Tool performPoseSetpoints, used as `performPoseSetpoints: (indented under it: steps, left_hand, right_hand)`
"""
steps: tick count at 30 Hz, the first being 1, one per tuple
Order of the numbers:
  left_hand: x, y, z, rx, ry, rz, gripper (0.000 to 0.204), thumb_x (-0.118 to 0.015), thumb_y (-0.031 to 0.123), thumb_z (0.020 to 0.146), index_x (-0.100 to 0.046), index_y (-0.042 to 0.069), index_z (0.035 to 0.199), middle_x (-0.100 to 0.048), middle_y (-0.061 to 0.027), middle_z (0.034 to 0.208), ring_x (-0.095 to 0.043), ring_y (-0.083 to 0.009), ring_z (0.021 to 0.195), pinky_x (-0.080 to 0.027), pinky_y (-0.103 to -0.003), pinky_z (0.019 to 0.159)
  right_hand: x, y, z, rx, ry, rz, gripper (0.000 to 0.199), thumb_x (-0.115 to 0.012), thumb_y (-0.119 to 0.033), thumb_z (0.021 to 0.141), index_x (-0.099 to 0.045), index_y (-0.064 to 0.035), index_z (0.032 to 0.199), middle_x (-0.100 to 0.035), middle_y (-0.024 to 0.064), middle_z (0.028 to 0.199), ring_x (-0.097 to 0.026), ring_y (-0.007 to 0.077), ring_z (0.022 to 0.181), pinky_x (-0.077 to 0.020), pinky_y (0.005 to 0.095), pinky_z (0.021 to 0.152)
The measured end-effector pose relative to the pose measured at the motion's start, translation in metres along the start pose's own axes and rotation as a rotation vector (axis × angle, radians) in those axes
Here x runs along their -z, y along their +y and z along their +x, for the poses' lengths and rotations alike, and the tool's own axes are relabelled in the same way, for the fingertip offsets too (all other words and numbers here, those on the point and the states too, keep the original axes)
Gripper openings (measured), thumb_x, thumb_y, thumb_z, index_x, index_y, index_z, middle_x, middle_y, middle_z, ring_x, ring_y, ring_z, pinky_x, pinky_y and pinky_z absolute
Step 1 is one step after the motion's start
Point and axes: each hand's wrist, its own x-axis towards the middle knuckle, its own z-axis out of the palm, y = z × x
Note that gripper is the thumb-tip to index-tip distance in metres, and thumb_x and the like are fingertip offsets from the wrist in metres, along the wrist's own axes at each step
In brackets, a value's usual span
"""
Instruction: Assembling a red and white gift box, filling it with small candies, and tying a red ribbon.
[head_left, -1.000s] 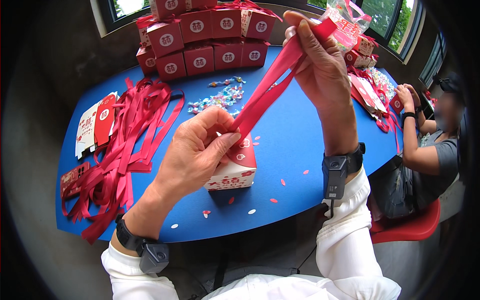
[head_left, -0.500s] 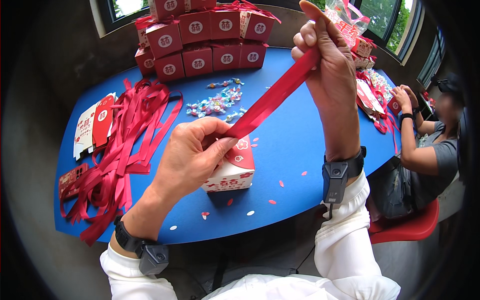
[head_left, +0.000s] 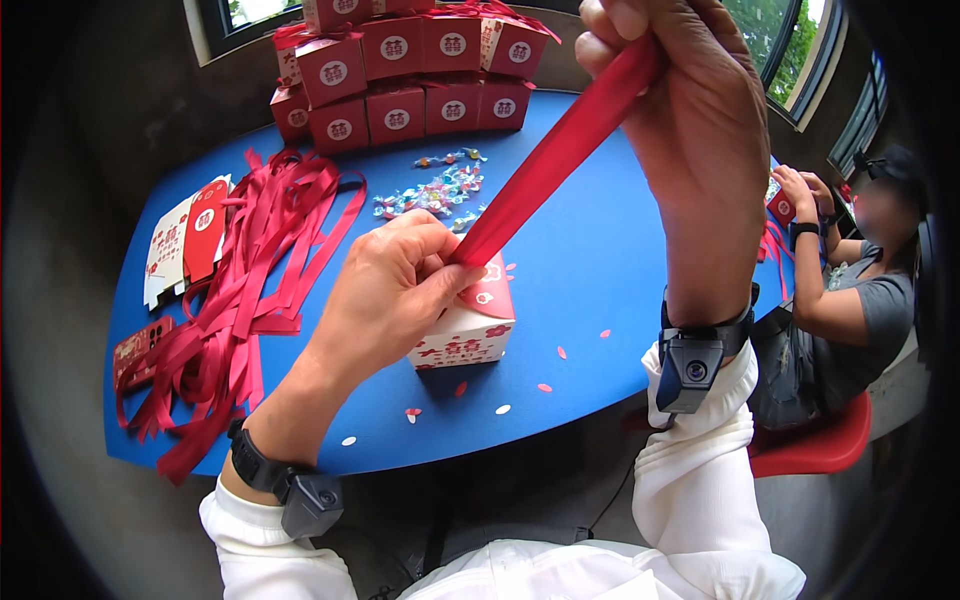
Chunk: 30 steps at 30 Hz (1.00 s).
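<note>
A red ribbon (head_left: 555, 155) is stretched slantwise between my two hands. My left hand (head_left: 395, 285) pinches its lower end just above a small gift box (head_left: 462, 338), white with a red patterned top. My right hand (head_left: 690, 110), raised high at the upper right, is closed round the upper part of the ribbon. The box stands on the blue table, partly hidden behind my left hand. I cannot tell whether the ribbon touches the box.
Loose red ribbons (head_left: 235, 300) lie in a heap at the left, beside flat unfolded boxes (head_left: 185, 238) and a phone (head_left: 140, 350). Wrapped candies (head_left: 430, 192) lie beyond the box. Stacked red boxes (head_left: 400, 100) stand at the back. A person (head_left: 850, 270) sits at the right, handling a box.
My right hand has moved up and to the right, drawing the ribbon longer. My left hand has risen slightly, still pinching it. The box appears slightly shifted to the right.
</note>
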Motion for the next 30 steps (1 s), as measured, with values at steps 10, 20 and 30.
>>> performPoseSetpoints:
  steps: [10,20,30]
  left_hand:
    - [0.012,-0.003,-0.002,0.142,-0.040,-0.324,0.012,-0.068,0.007,0.093,-0.071,-0.003,0.098,-0.066,-0.0005,0.074,-0.059,-0.0040,0.064,-0.049,-0.024,0.059]
    - [0.008,0.002,-0.004,0.166,-0.019,-0.546,0.010,-0.066,0.006,0.093,-0.071,-0.003,0.094,-0.068,-0.0022,0.080,-0.061,-0.0045,0.069,-0.051,-0.023,0.061]
    - [0.006,-0.004,-0.002,0.019,0.008,-0.419,0.014,-0.060,0.005,0.096,-0.072,-0.002,0.097,-0.067,-0.0002,0.088,-0.060,-0.0050,0.080,-0.050,-0.023,0.068]
  right_hand:
    - [0.001,0.028,-0.002,-0.213,-0.077,0.381,0.068,-0.046,-0.057,0.100,-0.045,-0.0049,0.143,-0.060,0.0201,0.129,-0.061,0.0306,0.117,-0.0499,0.0430,0.101]
    - [0.029,0.087,-0.056,-0.569,-0.121,0.330,0.076,-0.040,-0.060,0.101,-0.034,-0.0040,0.152,-0.052,0.0256,0.141,-0.059,0.0287,0.124,-0.0448,0.0409,0.108]
    - [0.001,0.105,-0.074,-0.451,-0.404,-0.165,0.036,-0.077,-0.012,0.087,-0.068,-0.0029,0.121,-0.065,0.0112,0.119,-0.062,0.0215,0.111,-0.0498,0.0356,0.099]
